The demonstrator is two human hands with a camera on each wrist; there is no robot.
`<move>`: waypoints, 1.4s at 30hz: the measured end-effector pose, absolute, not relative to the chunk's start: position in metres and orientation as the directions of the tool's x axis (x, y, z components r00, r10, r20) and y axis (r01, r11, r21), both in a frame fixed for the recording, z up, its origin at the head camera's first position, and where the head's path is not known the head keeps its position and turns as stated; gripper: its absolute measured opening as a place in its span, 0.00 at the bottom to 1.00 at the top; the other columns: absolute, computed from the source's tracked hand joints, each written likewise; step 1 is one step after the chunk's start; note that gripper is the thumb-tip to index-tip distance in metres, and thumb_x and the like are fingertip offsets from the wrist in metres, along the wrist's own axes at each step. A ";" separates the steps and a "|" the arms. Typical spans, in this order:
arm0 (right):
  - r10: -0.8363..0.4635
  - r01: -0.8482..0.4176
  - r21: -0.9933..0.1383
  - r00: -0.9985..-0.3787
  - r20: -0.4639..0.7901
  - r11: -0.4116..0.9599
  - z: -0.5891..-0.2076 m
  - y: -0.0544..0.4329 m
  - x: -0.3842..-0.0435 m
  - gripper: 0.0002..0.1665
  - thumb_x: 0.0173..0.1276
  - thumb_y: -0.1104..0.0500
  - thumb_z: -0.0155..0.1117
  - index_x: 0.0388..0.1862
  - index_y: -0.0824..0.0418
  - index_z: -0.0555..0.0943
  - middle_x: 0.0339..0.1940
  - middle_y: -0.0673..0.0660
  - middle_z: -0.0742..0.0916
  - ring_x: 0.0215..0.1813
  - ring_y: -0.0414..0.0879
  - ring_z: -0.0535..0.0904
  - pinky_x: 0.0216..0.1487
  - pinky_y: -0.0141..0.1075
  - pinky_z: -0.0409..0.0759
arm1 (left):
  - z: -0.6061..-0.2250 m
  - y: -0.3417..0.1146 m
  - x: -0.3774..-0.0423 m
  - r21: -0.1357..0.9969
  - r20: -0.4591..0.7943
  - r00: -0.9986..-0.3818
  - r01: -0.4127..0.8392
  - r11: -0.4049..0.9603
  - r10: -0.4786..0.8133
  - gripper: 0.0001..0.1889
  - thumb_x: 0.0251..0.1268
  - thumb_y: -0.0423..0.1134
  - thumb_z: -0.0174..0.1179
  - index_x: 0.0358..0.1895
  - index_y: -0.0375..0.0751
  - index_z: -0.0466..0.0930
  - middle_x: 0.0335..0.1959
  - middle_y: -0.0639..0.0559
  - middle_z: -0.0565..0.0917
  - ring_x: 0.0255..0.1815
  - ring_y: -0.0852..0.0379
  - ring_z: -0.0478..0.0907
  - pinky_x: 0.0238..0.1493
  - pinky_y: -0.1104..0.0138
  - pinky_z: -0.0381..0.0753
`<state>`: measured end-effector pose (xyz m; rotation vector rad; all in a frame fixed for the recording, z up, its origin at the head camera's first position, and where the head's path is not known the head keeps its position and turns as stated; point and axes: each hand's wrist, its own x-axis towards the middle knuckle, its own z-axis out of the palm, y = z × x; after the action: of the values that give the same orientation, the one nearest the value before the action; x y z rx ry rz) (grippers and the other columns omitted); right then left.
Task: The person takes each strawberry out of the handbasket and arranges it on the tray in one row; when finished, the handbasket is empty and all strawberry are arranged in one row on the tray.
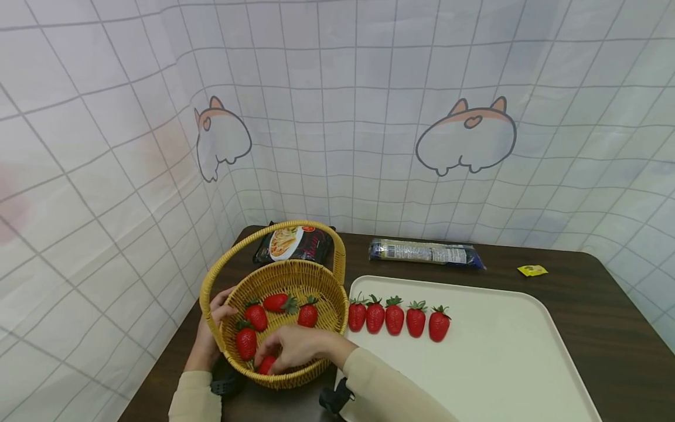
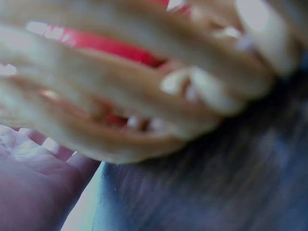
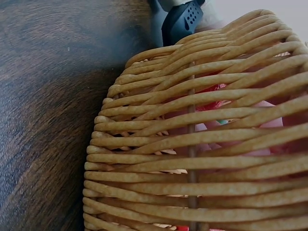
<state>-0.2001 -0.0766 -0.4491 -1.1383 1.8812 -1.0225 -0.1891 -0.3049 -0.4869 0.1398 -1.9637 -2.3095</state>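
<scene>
My right hand (image 1: 297, 347) reaches into a round yellow wicker basket (image 1: 285, 382) and pinches a strawberry (image 1: 266, 364) low at its front side. Several other red strawberries with green leaves lie in the basket, among them one strawberry (image 1: 246, 343) just left of the fingers. My left hand (image 1: 210, 328) holds the basket by its left side, fingers over the rim beside the arched handle (image 1: 211, 281). The left wrist view has the palm (image 2: 33, 183) beside the blurred weave. Through the weave in the right wrist view, the right fingers and some red show only in part.
On a white tray (image 1: 495, 351) right of the basket, several strawberries (image 1: 394, 319) stand in a row, leaves toward the back. Behind are a black noodle packet (image 1: 300, 243), a long clear-and-blue packet (image 1: 422, 252) and a small yellow sachet (image 1: 532, 270). A gridded curtain (image 1: 369, 146) encloses the dark table.
</scene>
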 end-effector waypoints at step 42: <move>-0.523 -0.300 -0.934 -0.837 0.162 0.192 -0.409 0.042 -0.187 0.20 0.65 0.63 0.67 0.56 0.55 0.81 0.51 0.54 0.81 0.41 0.49 0.81 0.34 0.38 0.83 | -0.485 -0.304 -0.189 0.987 -0.007 -0.990 0.016 -0.160 -0.143 0.24 0.66 0.24 0.44 0.66 0.30 0.63 0.50 0.55 0.79 0.50 0.59 0.76 0.49 0.69 0.77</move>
<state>-0.1866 0.0421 -0.4094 -0.7961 2.2684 -1.7067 -0.1888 -0.3036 -0.4851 0.1500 -1.9639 -2.3112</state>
